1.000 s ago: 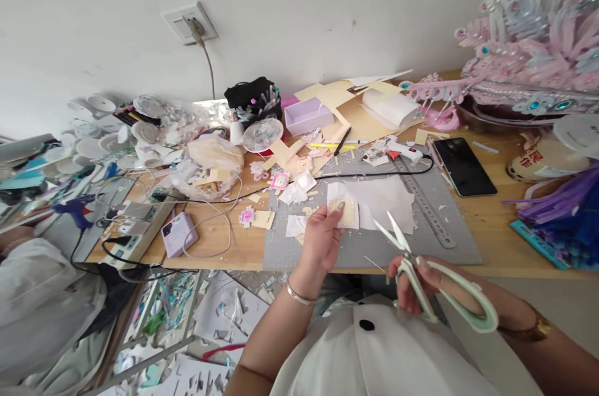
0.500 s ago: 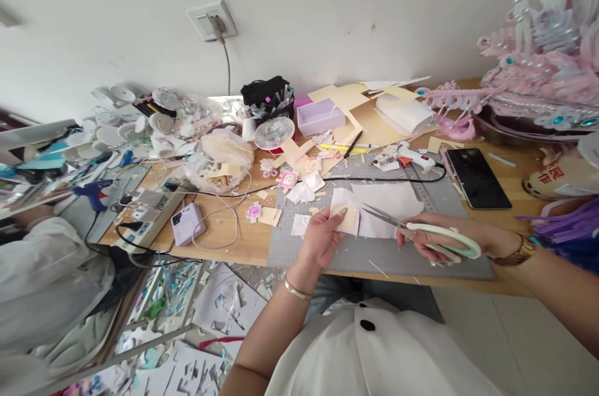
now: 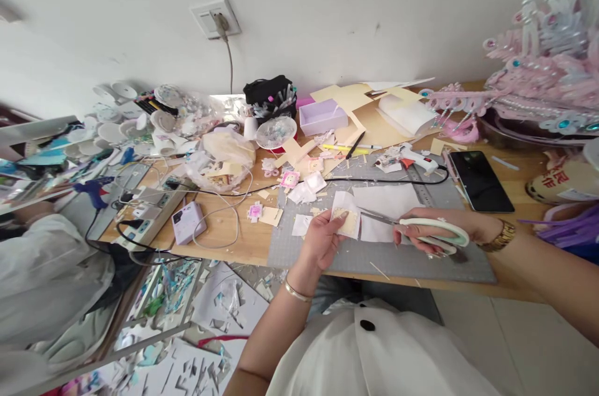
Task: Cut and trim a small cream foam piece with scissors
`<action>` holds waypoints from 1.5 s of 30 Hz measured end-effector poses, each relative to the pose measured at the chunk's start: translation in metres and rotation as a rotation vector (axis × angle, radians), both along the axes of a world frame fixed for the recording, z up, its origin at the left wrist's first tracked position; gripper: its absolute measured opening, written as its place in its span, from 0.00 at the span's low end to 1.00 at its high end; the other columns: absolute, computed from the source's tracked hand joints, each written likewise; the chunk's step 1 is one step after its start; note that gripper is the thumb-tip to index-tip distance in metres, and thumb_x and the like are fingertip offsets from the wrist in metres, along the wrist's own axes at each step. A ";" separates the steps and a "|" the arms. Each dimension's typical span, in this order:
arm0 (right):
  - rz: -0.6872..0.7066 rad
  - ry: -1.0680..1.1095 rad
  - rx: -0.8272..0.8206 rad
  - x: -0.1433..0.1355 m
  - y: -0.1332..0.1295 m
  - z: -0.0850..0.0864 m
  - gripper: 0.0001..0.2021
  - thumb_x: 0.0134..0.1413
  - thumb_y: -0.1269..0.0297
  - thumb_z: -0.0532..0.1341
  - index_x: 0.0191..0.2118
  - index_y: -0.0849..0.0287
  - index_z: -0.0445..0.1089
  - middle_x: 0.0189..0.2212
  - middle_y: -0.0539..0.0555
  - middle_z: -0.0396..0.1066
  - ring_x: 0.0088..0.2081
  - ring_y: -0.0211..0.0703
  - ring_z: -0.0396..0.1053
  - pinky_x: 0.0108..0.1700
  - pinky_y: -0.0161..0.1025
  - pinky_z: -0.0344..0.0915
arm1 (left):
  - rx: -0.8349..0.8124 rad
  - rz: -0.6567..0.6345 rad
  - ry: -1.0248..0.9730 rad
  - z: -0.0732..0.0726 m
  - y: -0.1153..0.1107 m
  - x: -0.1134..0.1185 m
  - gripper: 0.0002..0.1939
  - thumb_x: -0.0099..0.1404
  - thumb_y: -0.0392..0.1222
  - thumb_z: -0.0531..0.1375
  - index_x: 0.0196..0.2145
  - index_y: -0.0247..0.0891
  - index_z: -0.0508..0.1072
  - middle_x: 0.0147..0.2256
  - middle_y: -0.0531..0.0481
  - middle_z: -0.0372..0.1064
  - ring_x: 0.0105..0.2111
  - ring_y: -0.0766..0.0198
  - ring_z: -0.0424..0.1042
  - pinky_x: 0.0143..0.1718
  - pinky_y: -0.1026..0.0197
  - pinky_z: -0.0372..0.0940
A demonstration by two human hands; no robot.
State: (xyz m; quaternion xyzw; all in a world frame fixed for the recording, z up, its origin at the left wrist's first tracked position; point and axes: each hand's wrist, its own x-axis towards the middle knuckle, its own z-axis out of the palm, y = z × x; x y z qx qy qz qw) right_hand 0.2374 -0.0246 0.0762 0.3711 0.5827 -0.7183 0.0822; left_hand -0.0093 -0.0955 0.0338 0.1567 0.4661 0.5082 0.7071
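Observation:
Between the thumb and fingers of my left hand (image 3: 322, 239) is a cream square piece (image 3: 345, 221) lying on a small white paper (image 3: 344, 201). My right hand (image 3: 428, 235) grips white-handled scissors (image 3: 442, 227), fingers through the loops. The blades point left, their tips at the right edge of the white paper; whether they touch it I cannot tell. Beneath the scissors a larger white sheet (image 3: 390, 198) lies on the grey cutting mat (image 3: 299, 251). Small pink-and-cream pieces (image 3: 290, 179) sit beyond my left hand.
A white glue gun (image 3: 421, 162) with a black cable lies behind the sheet, and a phone (image 3: 482, 181) to its right. Further back are a lilac box (image 3: 322, 118) and card scraps. Left stand a power strip (image 3: 150, 215) and another person's sleeve (image 3: 37, 246).
My right hand has brought the scissors slightly left, closer to the held paper, and the blades look nearer together. The left hand keeps its hold almost in place.

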 end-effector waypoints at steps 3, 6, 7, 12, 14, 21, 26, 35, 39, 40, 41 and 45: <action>0.026 -0.012 0.017 -0.003 0.001 0.001 0.36 0.49 0.28 0.61 0.40 0.63 0.72 0.17 0.47 0.66 0.19 0.34 0.63 0.21 0.31 0.59 | 0.002 -0.007 -0.001 -0.001 -0.001 0.000 0.23 0.42 0.49 0.78 0.32 0.32 0.80 0.30 0.46 0.78 0.27 0.65 0.75 0.26 0.66 0.68; 0.053 0.004 0.044 -0.003 0.004 0.001 0.36 0.50 0.28 0.60 0.41 0.63 0.72 0.18 0.47 0.66 0.20 0.34 0.62 0.21 0.31 0.59 | 0.009 -0.011 -0.014 -0.001 -0.001 -0.001 0.24 0.41 0.49 0.79 0.32 0.32 0.80 0.30 0.46 0.79 0.27 0.65 0.75 0.27 0.66 0.69; 0.063 0.015 0.052 -0.003 0.005 0.001 0.36 0.51 0.28 0.60 0.42 0.64 0.72 0.18 0.47 0.66 0.20 0.34 0.62 0.22 0.31 0.59 | 0.011 -0.014 -0.015 -0.001 -0.001 -0.001 0.24 0.40 0.49 0.79 0.32 0.31 0.80 0.30 0.46 0.79 0.27 0.65 0.75 0.27 0.66 0.69; 0.108 0.050 0.065 -0.002 0.009 -0.002 0.37 0.51 0.29 0.60 0.44 0.65 0.73 0.19 0.46 0.65 0.20 0.34 0.62 0.21 0.31 0.59 | 0.010 -0.032 -0.022 0.000 0.000 -0.002 0.24 0.41 0.49 0.79 0.32 0.31 0.80 0.30 0.46 0.79 0.28 0.65 0.75 0.27 0.66 0.69; 0.114 0.052 0.079 -0.001 0.009 -0.002 0.36 0.52 0.30 0.60 0.44 0.65 0.73 0.19 0.46 0.64 0.20 0.34 0.62 0.21 0.31 0.59 | 0.015 -0.043 -0.027 0.001 0.001 -0.002 0.23 0.41 0.49 0.79 0.31 0.31 0.80 0.30 0.46 0.79 0.28 0.65 0.76 0.28 0.66 0.69; 0.094 0.090 0.106 0.004 0.009 -0.010 0.33 0.56 0.34 0.62 0.46 0.65 0.72 0.19 0.47 0.65 0.19 0.34 0.62 0.20 0.30 0.60 | 0.042 -0.038 -0.013 0.005 0.001 -0.003 0.23 0.43 0.50 0.78 0.33 0.33 0.81 0.31 0.46 0.79 0.28 0.65 0.76 0.27 0.66 0.69; 0.090 0.178 0.094 0.007 0.009 -0.017 0.30 0.57 0.36 0.62 0.46 0.64 0.74 0.19 0.47 0.66 0.19 0.34 0.62 0.19 0.29 0.60 | 0.045 -0.039 -0.011 0.010 0.003 -0.002 0.22 0.43 0.49 0.78 0.33 0.33 0.81 0.30 0.46 0.79 0.28 0.65 0.76 0.29 0.66 0.69; 0.086 0.234 0.088 0.004 0.006 -0.012 0.33 0.55 0.34 0.62 0.46 0.64 0.73 0.18 0.46 0.64 0.18 0.34 0.59 0.19 0.30 0.58 | 0.065 -0.063 0.011 0.016 0.002 0.000 0.21 0.44 0.48 0.78 0.32 0.33 0.82 0.30 0.47 0.79 0.27 0.67 0.74 0.30 0.66 0.69; 0.074 0.209 0.089 0.006 0.005 -0.015 0.32 0.55 0.34 0.62 0.45 0.64 0.73 0.17 0.44 0.62 0.17 0.32 0.57 0.19 0.30 0.58 | 0.064 -0.052 0.030 0.019 0.001 0.001 0.21 0.43 0.48 0.78 0.32 0.34 0.82 0.30 0.47 0.79 0.28 0.66 0.74 0.31 0.65 0.69; 0.070 0.209 0.092 0.007 0.005 -0.016 0.32 0.55 0.34 0.63 0.45 0.64 0.74 0.17 0.44 0.62 0.17 0.32 0.57 0.19 0.30 0.58 | 0.065 -0.051 0.035 0.020 0.001 0.001 0.21 0.43 0.48 0.78 0.32 0.34 0.82 0.30 0.47 0.79 0.28 0.66 0.74 0.31 0.65 0.69; 0.067 0.213 0.099 0.007 0.005 -0.016 0.32 0.55 0.34 0.63 0.45 0.64 0.74 0.17 0.43 0.62 0.17 0.32 0.56 0.19 0.30 0.58 | 0.067 -0.049 0.040 0.021 0.001 0.001 0.21 0.43 0.48 0.78 0.32 0.34 0.82 0.29 0.48 0.79 0.27 0.66 0.74 0.31 0.65 0.69; 0.063 0.221 0.133 0.008 0.004 -0.015 0.29 0.54 0.36 0.64 0.44 0.62 0.74 0.16 0.43 0.60 0.17 0.32 0.55 0.19 0.30 0.57 | 0.083 -0.043 0.053 0.023 0.001 0.001 0.19 0.45 0.48 0.78 0.31 0.35 0.82 0.29 0.49 0.78 0.27 0.66 0.73 0.29 0.65 0.66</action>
